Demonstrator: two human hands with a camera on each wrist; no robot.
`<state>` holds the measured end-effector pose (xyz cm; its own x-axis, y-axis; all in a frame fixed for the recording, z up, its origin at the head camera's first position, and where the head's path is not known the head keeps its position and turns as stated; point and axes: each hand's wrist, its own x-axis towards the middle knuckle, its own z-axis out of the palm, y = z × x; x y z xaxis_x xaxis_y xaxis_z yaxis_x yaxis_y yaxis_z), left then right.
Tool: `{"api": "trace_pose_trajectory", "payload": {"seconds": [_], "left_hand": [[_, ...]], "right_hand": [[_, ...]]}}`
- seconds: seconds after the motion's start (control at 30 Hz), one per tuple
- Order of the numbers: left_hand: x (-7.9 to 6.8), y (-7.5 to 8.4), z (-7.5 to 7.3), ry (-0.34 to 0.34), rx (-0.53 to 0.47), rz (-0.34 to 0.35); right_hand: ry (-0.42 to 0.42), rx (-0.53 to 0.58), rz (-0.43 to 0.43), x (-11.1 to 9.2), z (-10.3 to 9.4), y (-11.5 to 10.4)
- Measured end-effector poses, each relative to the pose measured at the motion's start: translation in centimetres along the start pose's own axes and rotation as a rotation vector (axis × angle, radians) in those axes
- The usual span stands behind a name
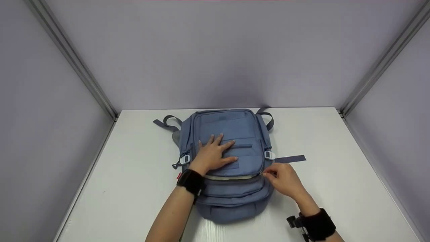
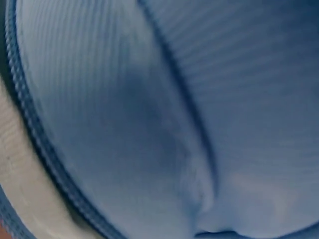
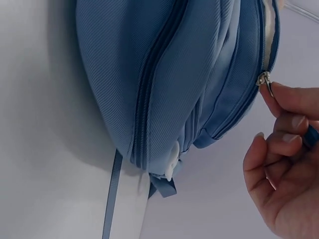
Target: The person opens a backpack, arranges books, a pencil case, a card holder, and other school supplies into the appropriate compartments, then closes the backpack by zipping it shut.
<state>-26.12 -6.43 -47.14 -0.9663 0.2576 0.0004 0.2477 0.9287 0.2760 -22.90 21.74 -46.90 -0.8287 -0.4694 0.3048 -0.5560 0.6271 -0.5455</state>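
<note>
A blue backpack [image 1: 231,198] lies on the white table, its straps spread at the far side. My left hand [image 1: 212,155] rests on its front panel with the fingers spread. My right hand [image 1: 284,177] pinches a metal zipper pull [image 3: 269,84] between thumb and forefinger at the pack's right side; the other fingers are curled in the right wrist view. The front compartment's zipper is partly undone, and a pale lining [image 1: 231,177] shows through the gap. In the left wrist view, blue fabric [image 2: 119,109] fills most of the picture, beside a zipper edge [image 2: 37,134].
White buckles [image 1: 269,155] sit on both sides of the pack. A loose strap [image 1: 291,159] reaches right over the white table [image 1: 336,188], and another strap [image 1: 161,124] lies at the far left. Grey panels [image 1: 215,53] wall the table in at the back and sides.
</note>
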Motion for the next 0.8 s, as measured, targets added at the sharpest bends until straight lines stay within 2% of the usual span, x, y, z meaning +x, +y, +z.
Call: {"api": "trace_pose_trajectory", "payload": {"seconds": [0.13, 0.27, 0.47, 0.6, 0.8], "left_hand": [[0.0, 0.0, 0.0, 0.006, -0.007, -0.003], [0.1, 0.1, 0.0, 0.005, 0.004, -0.008], [0.1, 0.3, 0.1, 0.009, 0.021, -0.017], [0.1, 0.3, 0.1, 0.014, 0.024, -0.023], [0.1, 0.3, 0.2, 0.022, 0.027, -0.022]], "right_hand": [[-0.05, 0.032, -0.03, -0.1, 0.3, -0.6], [-0.109, 0.088, -0.024, -0.1, 0.9, -1.5], [-0.162, 0.14, -0.033, 0.1, 2.4, -3.4], [-0.179, 0.157, -0.047, 0.5, 3.7, -4.7], [-0.159, 0.163, -0.073, 1.0, 5.3, -6.1]]}}
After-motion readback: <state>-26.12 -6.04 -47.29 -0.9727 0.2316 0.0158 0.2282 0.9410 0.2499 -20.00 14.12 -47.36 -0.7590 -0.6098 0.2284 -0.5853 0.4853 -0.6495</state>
